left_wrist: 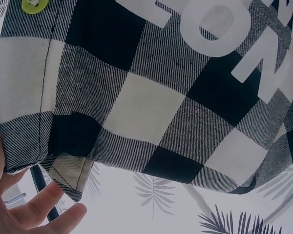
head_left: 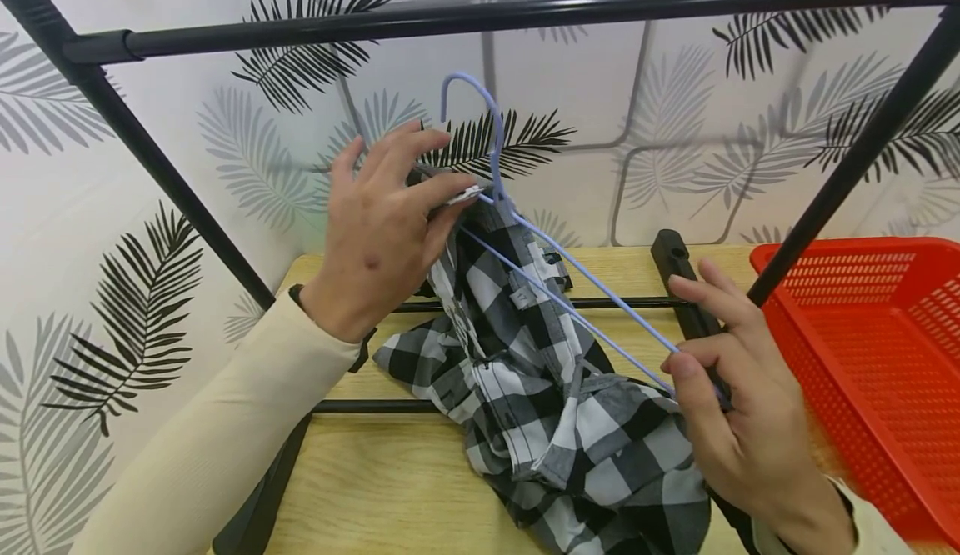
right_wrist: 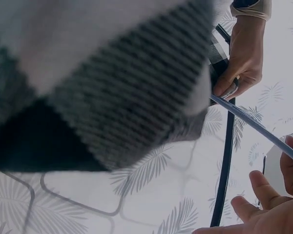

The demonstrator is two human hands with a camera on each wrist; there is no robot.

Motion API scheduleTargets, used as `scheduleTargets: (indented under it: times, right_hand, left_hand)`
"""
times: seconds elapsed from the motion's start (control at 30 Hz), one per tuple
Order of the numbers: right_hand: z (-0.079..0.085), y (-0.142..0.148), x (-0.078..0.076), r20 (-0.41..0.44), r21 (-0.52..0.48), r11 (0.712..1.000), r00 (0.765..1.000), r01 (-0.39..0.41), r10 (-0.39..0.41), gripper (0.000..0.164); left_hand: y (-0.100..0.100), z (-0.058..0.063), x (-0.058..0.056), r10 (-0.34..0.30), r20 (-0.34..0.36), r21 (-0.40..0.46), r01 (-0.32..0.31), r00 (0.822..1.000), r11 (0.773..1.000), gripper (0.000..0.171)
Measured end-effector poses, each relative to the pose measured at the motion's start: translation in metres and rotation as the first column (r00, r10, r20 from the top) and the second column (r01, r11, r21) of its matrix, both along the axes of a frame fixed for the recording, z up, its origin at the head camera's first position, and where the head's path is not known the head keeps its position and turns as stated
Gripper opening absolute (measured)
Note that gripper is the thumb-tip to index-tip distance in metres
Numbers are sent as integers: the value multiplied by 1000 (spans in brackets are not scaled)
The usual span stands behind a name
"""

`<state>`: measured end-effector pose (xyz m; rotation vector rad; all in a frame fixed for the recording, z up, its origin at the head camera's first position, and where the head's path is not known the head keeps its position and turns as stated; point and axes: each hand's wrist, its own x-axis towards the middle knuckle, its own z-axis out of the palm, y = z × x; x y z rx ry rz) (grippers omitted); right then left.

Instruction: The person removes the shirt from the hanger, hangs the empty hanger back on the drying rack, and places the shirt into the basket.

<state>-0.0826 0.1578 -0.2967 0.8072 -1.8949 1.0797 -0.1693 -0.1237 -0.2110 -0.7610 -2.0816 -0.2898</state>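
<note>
A black, grey and white checked shirt (head_left: 592,438) hangs in folds from my left hand (head_left: 378,222). That thumb and forefinger pinch its edge beside the hook of a light-blue hanger (head_left: 497,142), while the other fingers are raised. One side of the hanger lies over the shirt's front and slants down to the right. At its lower right end my right hand (head_left: 738,380) pinches it between thumb and fingers. In the left wrist view the shirt (left_wrist: 146,112) shows large white letters and a yellow-green button (left_wrist: 35,5). The hanger's other side is hidden behind my left hand and the cloth.
A black rack stands around the shirt, its top bar (head_left: 480,17) crossing above the hanger and its lower bars behind the cloth. On the right is a red plastic basket (head_left: 817,380). The wooden tabletop (head_left: 375,472) meets a leaf-patterned wall (head_left: 570,72).
</note>
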Motion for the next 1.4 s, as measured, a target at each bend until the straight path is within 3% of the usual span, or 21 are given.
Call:
scheduleTargets:
  times: [0.2, 0.57, 0.93, 1.4]
  right_hand:
    - [0, 3, 4, 45, -16, 999, 998, 34, -34, 44]
    - [-2, 8, 5, 47, -16, 999, 998, 49, -48, 45]
    - [-3, 12, 3, -20, -45, 999, 1000, 18, -19, 43]
    - [-4, 15, 5, -48, -62, 997, 998, 47, -50, 45]
  left_hand:
    - [1, 1, 0, -14, 7, 8, 14, 1000, 1000, 15]
    - [1, 0, -1, -26, 7, 23, 26, 1000, 999, 14]
    - [1, 0, 0, -26, 2, 29, 26, 1000, 999, 15]
    - [0, 0, -1, -14, -1, 31, 14, 1000, 999, 14]
